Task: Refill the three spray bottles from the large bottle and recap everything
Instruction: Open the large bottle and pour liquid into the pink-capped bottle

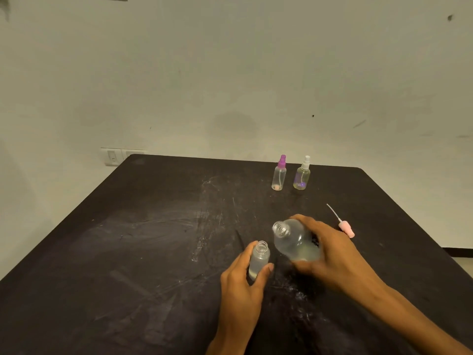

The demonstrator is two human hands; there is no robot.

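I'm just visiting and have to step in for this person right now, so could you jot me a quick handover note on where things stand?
Left hand: gripping the small open bottle, upright on the table, a little liquid at its bottom.
Right hand: holding the large bottle, uncapped and tilted, its mouth close above the small one. No stream visible.
Pink spray top: lying on the table to the right.
Purple-topped bottle and white-topped bottle: capped, standing at the far edge; whether they are already refilled is unclear.
Left: fill the small bottle, screw the pink top back on, recap the large bottle; its cap is not in view.
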